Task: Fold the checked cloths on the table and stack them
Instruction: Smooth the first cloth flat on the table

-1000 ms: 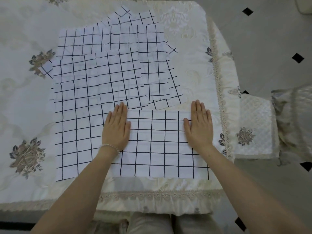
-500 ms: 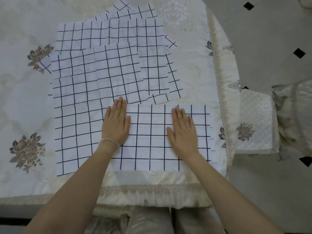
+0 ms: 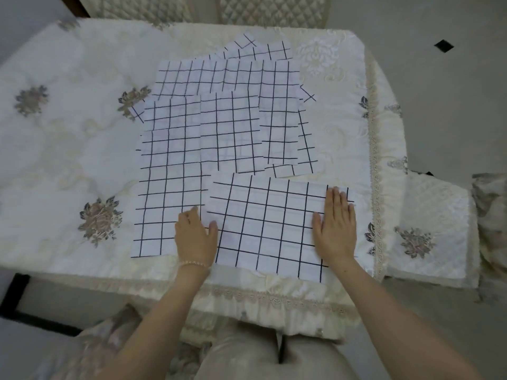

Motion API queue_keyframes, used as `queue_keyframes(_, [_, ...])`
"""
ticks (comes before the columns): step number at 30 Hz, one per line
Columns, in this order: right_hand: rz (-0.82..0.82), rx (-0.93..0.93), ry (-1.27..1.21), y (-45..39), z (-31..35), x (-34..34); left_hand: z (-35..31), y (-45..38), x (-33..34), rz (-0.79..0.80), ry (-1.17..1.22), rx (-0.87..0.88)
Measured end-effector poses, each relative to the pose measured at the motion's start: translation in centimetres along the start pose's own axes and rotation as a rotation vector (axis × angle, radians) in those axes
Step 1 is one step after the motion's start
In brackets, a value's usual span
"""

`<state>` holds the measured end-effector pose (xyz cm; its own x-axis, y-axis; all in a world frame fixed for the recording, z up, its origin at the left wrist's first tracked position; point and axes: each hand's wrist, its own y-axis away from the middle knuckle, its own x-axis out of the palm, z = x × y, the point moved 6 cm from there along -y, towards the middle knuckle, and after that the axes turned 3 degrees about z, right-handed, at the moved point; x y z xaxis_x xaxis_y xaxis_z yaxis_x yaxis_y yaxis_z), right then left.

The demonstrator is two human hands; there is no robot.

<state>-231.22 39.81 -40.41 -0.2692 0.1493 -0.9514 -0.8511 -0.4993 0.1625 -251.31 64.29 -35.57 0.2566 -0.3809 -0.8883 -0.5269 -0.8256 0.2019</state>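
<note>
A folded white cloth with black checks lies near the table's front edge, turned slightly clockwise. My left hand is at its left edge. The thumb rests on top and the fingers curl in at the edge, pinching it. My right hand lies flat with fingers together on the cloth's right end. Behind it, several unfolded checked cloths lie spread out and overlapping. One larger cloth reaches down to the left of my left hand.
The table wears a cream embroidered tablecloth with a lace hem along the front and right edges. A quilted chair seat stands close on the right. More quilted chair backs stand at the far side. My knees are under the front edge.
My right hand slid from the cloth's middle to its right end. My left hand dropped to the left edge and curled its fingers. The folded cloth has turned slightly.
</note>
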Motion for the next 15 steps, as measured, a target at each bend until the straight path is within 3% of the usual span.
queue_keyframes(5, [-0.005,-0.007,0.001,0.1,0.0,0.0,1.7,3.1,1.2,0.081,-0.107,-0.139])
queue_keyframes(11, [-0.006,-0.011,-0.007,0.0,-0.2,0.2,2.5,3.4,1.3,0.117,0.296,-0.347])
queue_keyframes(15, [-0.002,-0.008,-0.006,0.0,-0.3,0.3,2.9,3.2,1.0,0.144,0.298,-0.348])
